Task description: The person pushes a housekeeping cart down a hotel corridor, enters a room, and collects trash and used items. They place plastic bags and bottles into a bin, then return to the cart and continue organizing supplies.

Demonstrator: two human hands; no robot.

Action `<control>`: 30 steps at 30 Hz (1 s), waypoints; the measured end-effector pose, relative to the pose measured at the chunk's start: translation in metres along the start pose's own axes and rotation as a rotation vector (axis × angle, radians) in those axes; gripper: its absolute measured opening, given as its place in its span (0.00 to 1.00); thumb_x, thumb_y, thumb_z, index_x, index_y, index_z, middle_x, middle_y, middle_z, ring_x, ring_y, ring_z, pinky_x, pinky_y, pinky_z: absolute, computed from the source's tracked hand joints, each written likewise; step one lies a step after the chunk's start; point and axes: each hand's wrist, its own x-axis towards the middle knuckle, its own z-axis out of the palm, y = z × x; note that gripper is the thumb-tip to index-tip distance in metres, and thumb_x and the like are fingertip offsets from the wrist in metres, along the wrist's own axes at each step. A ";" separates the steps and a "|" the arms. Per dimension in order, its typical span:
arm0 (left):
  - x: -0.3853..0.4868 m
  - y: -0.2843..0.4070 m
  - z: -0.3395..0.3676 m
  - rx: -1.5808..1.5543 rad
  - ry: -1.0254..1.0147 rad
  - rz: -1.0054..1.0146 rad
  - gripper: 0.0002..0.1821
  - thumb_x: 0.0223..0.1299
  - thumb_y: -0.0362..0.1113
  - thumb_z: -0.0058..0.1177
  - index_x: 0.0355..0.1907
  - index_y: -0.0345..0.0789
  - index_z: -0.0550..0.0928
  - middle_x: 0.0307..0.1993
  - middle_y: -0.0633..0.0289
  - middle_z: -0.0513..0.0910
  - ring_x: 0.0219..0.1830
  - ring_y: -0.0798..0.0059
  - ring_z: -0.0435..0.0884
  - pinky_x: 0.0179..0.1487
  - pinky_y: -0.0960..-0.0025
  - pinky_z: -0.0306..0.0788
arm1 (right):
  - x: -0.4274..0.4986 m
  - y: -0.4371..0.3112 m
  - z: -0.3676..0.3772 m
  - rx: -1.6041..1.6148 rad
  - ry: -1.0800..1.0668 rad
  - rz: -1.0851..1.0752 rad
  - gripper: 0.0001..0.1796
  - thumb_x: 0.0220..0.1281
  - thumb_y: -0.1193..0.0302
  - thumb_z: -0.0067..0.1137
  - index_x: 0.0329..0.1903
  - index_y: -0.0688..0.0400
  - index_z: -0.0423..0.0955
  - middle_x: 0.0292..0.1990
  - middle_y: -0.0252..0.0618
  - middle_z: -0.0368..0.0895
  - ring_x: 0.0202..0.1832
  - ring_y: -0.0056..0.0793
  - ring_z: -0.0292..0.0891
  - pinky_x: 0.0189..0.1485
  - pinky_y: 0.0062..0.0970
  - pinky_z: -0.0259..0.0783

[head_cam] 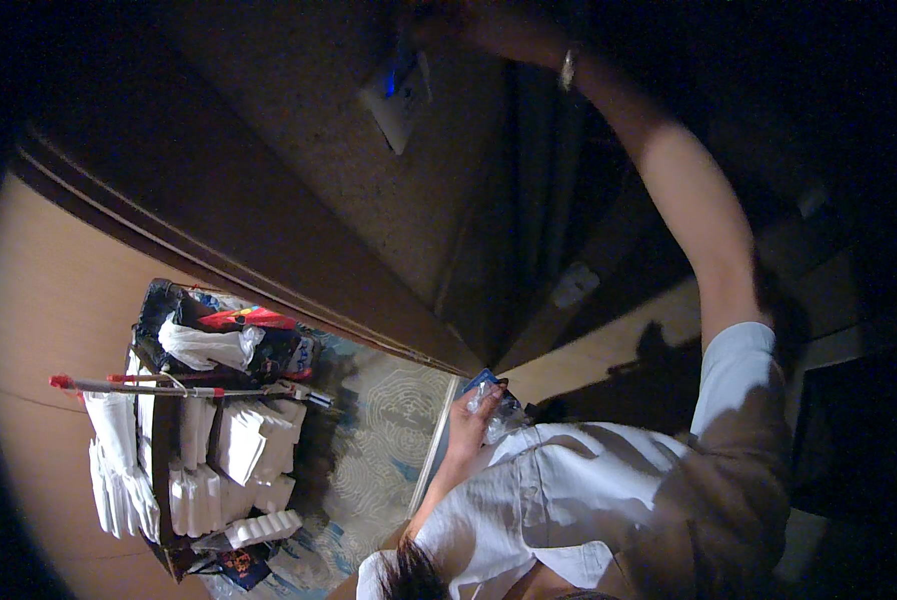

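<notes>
At lower centre, my left hand [475, 417] grips crumpled clear plastic packaging [499, 421] and a small blue card or packet [481, 379], close against my white shirt. My right arm, with a bracelet at the wrist, reaches up to the dark top of the view. My right hand [456, 26] is mostly lost in shadow there, so its fingers and anything in them cannot be made out. Just below it is a pale flat plate-like object [390, 112] with a small blue light.
At the left stands a cart with stacked folded white linens [249, 442], a dark bag [164, 319], a white plastic bag [208, 343] and long poles [163, 388] with red ends. Patterned carpet [381, 427] lies beside it. A dark door frame [268, 255] runs diagonally; a small white wall fitting [576, 285] is right of centre.
</notes>
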 end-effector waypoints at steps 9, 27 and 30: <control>0.011 0.015 -0.008 0.176 -0.109 0.034 0.12 0.66 0.34 0.56 0.47 0.31 0.84 0.40 0.67 0.84 0.40 0.82 0.78 0.45 0.77 0.70 | -0.001 -0.004 0.020 -0.075 0.047 0.005 0.30 0.72 0.59 0.49 0.71 0.54 0.58 0.69 0.44 0.61 0.68 0.38 0.62 0.68 0.37 0.62; 0.044 -0.006 -0.021 0.027 -0.318 0.312 0.22 0.66 0.39 0.53 0.56 0.25 0.76 0.50 0.55 0.80 0.49 0.67 0.78 0.54 0.65 0.73 | -0.362 -0.035 0.191 0.551 0.079 1.015 0.29 0.70 0.61 0.55 0.68 0.56 0.61 0.57 0.41 0.73 0.58 0.28 0.69 0.57 0.23 0.67; 0.054 0.001 -0.025 0.076 -0.574 0.529 0.25 0.68 0.43 0.50 0.58 0.26 0.74 0.52 0.53 0.79 0.51 0.66 0.77 0.56 0.64 0.72 | -0.426 -0.084 0.249 0.998 0.111 1.219 0.24 0.68 0.62 0.57 0.62 0.56 0.65 0.50 0.37 0.76 0.49 0.23 0.72 0.48 0.19 0.69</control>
